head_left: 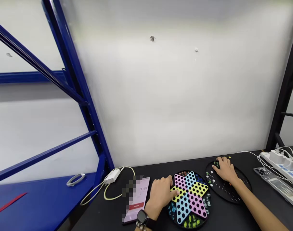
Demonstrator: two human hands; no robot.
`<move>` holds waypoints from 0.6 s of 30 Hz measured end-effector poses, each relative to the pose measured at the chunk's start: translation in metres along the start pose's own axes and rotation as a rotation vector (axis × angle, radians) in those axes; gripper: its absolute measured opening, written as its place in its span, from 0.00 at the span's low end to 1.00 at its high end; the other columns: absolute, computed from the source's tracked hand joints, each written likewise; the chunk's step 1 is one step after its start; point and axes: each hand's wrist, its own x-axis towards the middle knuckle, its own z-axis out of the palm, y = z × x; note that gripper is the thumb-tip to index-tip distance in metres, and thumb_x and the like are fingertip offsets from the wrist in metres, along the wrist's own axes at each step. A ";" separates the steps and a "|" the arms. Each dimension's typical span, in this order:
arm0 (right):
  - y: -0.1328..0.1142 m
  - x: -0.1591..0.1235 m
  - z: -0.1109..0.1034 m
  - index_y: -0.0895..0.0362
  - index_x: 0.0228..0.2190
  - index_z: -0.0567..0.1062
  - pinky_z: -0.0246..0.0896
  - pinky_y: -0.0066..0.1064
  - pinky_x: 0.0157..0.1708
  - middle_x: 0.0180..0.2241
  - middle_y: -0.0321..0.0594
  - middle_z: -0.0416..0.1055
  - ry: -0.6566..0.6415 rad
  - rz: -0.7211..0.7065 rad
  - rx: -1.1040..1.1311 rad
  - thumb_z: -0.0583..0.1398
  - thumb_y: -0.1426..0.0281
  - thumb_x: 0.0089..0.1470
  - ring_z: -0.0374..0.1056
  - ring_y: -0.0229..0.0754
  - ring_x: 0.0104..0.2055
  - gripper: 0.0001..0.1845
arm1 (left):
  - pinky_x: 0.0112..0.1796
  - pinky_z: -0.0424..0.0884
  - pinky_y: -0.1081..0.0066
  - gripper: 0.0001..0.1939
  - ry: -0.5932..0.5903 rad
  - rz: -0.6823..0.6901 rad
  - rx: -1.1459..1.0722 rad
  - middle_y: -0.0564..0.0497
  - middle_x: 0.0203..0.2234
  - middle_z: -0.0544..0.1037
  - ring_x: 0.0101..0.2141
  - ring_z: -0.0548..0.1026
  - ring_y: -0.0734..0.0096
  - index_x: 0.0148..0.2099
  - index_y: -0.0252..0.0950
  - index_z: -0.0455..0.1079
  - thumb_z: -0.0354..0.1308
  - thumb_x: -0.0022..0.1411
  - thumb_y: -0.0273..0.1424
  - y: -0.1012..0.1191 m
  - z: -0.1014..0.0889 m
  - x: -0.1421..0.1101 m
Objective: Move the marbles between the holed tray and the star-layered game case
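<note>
A round Chinese checkers board [183,208] lies on the black tabletop, with a pink, blue and yellow star full of holes. Coloured marbles [193,221] sit in the pockets around the star. My left hand [160,192] is bent over the board's left rim, its thumb on a yellow point; the undersides of the fingers are hidden. To the right lies a round black board [233,192] with white and green pieces along its left side. My right hand [225,170] rests over its far part, fingers apart, near a small green patch [216,164].
A phone [139,199] with a lit screen lies left of my left hand. A white adapter [112,176] with a cable is behind it. At right are a power strip [290,171] and a clear case [277,184]. A blue rack [88,96] stands left, before a white wall [180,96].
</note>
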 end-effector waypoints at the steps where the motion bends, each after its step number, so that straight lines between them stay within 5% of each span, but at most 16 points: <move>1: -0.001 0.000 0.001 0.55 0.47 0.68 0.56 0.45 0.48 0.47 0.50 0.65 0.014 -0.016 -0.013 0.50 0.53 0.59 0.62 0.56 0.50 0.23 | 0.40 0.65 0.63 0.17 -0.004 -0.010 0.017 0.46 0.36 0.81 0.41 0.78 0.52 0.43 0.39 0.73 0.60 0.57 0.44 0.001 0.000 -0.002; 6: -0.008 0.005 0.003 0.56 0.43 0.69 0.58 0.42 0.43 0.44 0.51 0.65 0.049 -0.088 -0.097 0.48 0.54 0.63 0.65 0.54 0.46 0.21 | 0.40 0.67 0.60 0.19 -0.015 -0.012 0.067 0.38 0.40 0.80 0.42 0.78 0.47 0.45 0.33 0.74 0.56 0.62 0.43 0.014 0.004 -0.009; 12: -0.020 0.011 0.001 0.56 0.44 0.69 0.59 0.37 0.39 0.44 0.51 0.68 0.021 -0.168 -0.154 0.47 0.59 0.65 0.68 0.52 0.44 0.18 | 0.37 0.66 0.67 0.13 0.007 0.055 0.007 0.46 0.33 0.80 0.39 0.78 0.56 0.37 0.38 0.74 0.54 0.65 0.41 0.030 0.014 -0.010; 18: -0.026 0.006 -0.004 0.55 0.42 0.67 0.57 0.33 0.34 0.41 0.45 0.72 -0.032 -0.196 -0.071 0.46 0.65 0.66 0.72 0.46 0.37 0.13 | 0.32 0.59 0.69 0.15 0.118 0.031 -0.094 0.51 0.27 0.78 0.33 0.77 0.62 0.30 0.39 0.70 0.52 0.67 0.40 0.022 0.014 -0.004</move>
